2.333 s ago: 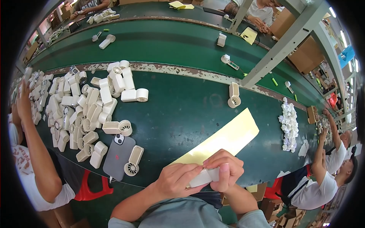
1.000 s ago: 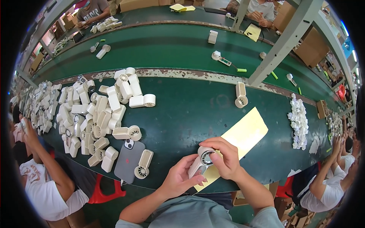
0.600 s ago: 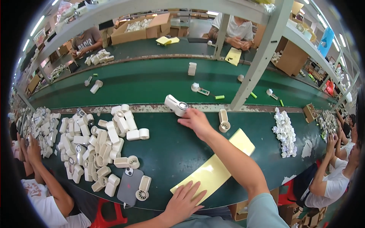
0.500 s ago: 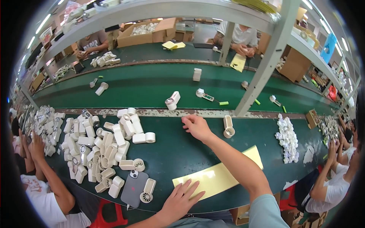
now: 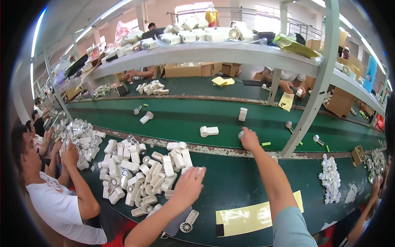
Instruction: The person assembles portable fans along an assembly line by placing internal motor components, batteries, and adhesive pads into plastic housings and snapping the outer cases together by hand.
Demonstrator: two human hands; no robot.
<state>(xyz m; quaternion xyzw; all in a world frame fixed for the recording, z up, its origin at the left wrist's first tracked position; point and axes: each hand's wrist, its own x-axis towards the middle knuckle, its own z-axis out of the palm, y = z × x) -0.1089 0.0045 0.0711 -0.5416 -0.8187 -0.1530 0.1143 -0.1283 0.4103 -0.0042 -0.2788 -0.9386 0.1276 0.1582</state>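
Observation:
My right hand (image 5: 250, 140) reaches onto the green belt, fingers closed around a small fan's inner assembly. Its round whitish head (image 5: 241, 134) shows by the fingertips, and a green battery (image 5: 266, 144) lies just right of the hand. My left hand (image 5: 190, 187) hovers over the right edge of a heap of white fan casings (image 5: 140, 173), fingers extended and slightly bent. Casings behind the fingertips make contact hard to judge. Below the left forearm, a grey phone (image 5: 177, 220) is partly covered. Beside it lies an open casing with a round vented end (image 5: 189, 221).
A yellow sheet (image 5: 247, 218) lies under my right arm. On the belt (image 5: 181, 113) sit a white casing (image 5: 209, 131) and other fan parts. A metal post (image 5: 312, 94) rises at right, near a pile of white parts (image 5: 330, 179). Co-workers sit left, right and opposite.
My left hand has lifted off the yellow sheet and moved to the casing heap. My right hand has reached farther, onto the fan assembly on the belt. The view has shifted upward and left.

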